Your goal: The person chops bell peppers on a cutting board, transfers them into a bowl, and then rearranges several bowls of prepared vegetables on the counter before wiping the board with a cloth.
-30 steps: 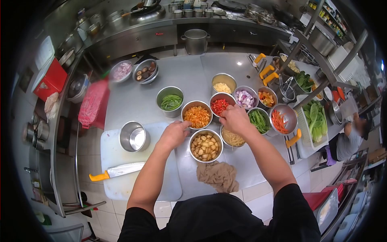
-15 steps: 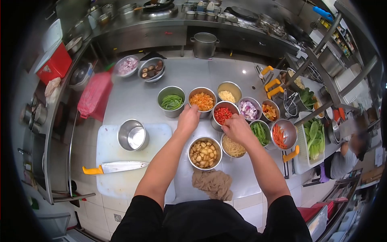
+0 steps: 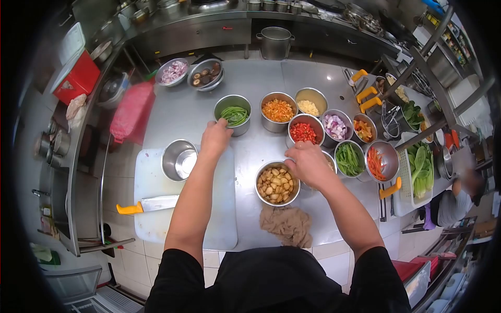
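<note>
My left hand [image 3: 216, 137] is closed on the near rim of a metal pot [image 3: 219, 112] holding cut green vegetable strips [image 3: 235, 115]. The fingers of my right hand [image 3: 308, 160] are bent against the near rim of a second pot, full of chopped red peppers [image 3: 302, 132]. Beneath that hand, a pot of pale shreds is mostly hidden. Chopped orange carrot [image 3: 278, 110] fills a pot between and beyond my hands. Closer to me stands a pot of browned garlic-like pieces [image 3: 275, 185].
On the white cutting board [image 3: 219, 219] stand a bare metal pot [image 3: 179, 160] and a knife [image 3: 156, 204] with a yellow handle. A crumpled brown cloth [image 3: 286, 226] lies near the front edge. More vegetable pots, knives and a leafy-greens basket [image 3: 419, 167] crowd the right; a person [image 3: 455, 206] is beyond.
My left hand has gone from the carrot pot to the pot of green strips, which sits slightly farther left. My right hand stays by the red pepper pot. The whole view has shifted.
</note>
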`<action>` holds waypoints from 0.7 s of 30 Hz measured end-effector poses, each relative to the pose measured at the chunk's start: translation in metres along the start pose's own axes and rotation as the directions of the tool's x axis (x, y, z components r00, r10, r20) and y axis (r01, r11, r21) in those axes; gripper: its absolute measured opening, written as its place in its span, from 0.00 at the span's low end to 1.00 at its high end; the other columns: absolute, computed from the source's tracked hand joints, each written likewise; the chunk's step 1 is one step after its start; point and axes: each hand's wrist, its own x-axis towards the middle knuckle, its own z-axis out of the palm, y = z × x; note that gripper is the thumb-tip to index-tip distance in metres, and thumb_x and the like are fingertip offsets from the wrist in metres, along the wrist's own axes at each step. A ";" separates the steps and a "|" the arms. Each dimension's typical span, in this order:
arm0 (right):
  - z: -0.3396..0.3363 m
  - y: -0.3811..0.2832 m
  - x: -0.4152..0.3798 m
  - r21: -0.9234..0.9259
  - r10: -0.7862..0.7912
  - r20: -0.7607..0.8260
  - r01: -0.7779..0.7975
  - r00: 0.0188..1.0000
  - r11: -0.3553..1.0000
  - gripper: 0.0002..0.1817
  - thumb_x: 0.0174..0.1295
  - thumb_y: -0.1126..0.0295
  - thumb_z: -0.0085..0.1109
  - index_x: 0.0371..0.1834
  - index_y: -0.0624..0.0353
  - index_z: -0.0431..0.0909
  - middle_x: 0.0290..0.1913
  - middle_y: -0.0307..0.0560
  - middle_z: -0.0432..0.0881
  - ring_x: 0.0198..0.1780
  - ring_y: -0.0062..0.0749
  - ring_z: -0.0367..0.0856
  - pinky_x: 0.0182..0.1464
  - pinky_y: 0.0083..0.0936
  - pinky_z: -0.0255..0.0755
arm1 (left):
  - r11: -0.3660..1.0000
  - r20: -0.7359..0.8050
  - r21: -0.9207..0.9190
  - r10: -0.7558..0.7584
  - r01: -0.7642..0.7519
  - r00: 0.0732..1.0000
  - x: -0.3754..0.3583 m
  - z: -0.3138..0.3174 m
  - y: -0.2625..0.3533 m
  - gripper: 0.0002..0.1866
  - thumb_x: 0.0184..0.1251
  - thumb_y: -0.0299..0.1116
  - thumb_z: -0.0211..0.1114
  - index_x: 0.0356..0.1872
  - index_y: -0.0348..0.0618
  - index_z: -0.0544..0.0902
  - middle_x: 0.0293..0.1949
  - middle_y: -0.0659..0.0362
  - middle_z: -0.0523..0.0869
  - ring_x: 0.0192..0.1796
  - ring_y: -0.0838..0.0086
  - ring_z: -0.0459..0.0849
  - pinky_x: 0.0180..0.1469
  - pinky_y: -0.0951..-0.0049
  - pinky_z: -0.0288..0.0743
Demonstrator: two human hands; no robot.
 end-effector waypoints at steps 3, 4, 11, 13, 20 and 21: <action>0.000 -0.001 0.000 0.008 0.028 0.007 -0.028 1.000 1.000 0.09 0.65 0.65 0.66 0.42 0.57 0.88 0.46 0.52 0.86 0.54 0.50 0.82 0.56 0.47 0.75 | 0.997 -0.067 -0.073 0.022 -0.027 0.998 -0.003 0.005 -0.001 0.15 0.68 0.38 0.72 0.49 0.41 0.83 0.50 0.42 0.82 0.51 0.43 0.84 0.57 0.53 0.78; -0.003 0.000 -0.002 0.016 0.036 -0.027 -0.036 0.999 0.999 0.08 0.65 0.66 0.66 0.42 0.57 0.88 0.45 0.53 0.86 0.53 0.51 0.83 0.56 0.47 0.75 | 0.995 -0.088 -0.090 0.040 -0.048 0.995 -0.001 0.006 0.000 0.15 0.67 0.39 0.73 0.47 0.41 0.83 0.50 0.42 0.81 0.50 0.44 0.84 0.57 0.53 0.78; -0.052 0.036 -0.023 0.014 0.126 -0.289 -0.128 0.949 0.992 0.08 0.62 0.67 0.69 0.39 0.58 0.89 0.40 0.55 0.88 0.46 0.55 0.85 0.51 0.47 0.78 | 0.985 -0.127 -0.135 0.087 -0.105 0.988 -0.012 0.022 -0.015 0.16 0.69 0.40 0.71 0.50 0.40 0.84 0.50 0.41 0.82 0.50 0.45 0.84 0.55 0.53 0.79; -0.066 0.044 -0.034 0.021 0.143 -0.334 -0.144 0.932 0.989 0.08 0.61 0.68 0.70 0.40 0.59 0.89 0.40 0.55 0.88 0.46 0.54 0.85 0.51 0.47 0.78 | 0.991 -0.175 -0.101 0.073 -0.092 0.982 -0.031 0.003 -0.001 0.19 0.69 0.41 0.71 0.54 0.40 0.84 0.50 0.41 0.84 0.51 0.46 0.85 0.55 0.54 0.79; -0.113 0.042 -0.076 0.169 0.396 -0.240 -0.364 0.886 0.916 0.08 0.63 0.70 0.70 0.40 0.63 0.86 0.40 0.53 0.87 0.41 0.46 0.86 0.44 0.37 0.79 | 0.978 0.341 -0.157 0.186 -0.139 0.921 -0.123 -0.007 0.045 0.28 0.68 0.45 0.71 0.61 0.35 0.81 0.48 0.40 0.89 0.52 0.46 0.88 0.56 0.55 0.80; -0.113 0.036 -0.083 0.207 0.432 -0.151 -0.399 0.889 0.893 0.08 0.63 0.70 0.70 0.41 0.63 0.86 0.40 0.53 0.87 0.40 0.45 0.87 0.43 0.37 0.79 | 0.982 0.385 -0.147 0.164 -0.115 0.908 -0.125 -0.003 0.048 0.27 0.68 0.45 0.70 0.60 0.35 0.81 0.49 0.40 0.88 0.53 0.46 0.87 0.57 0.54 0.80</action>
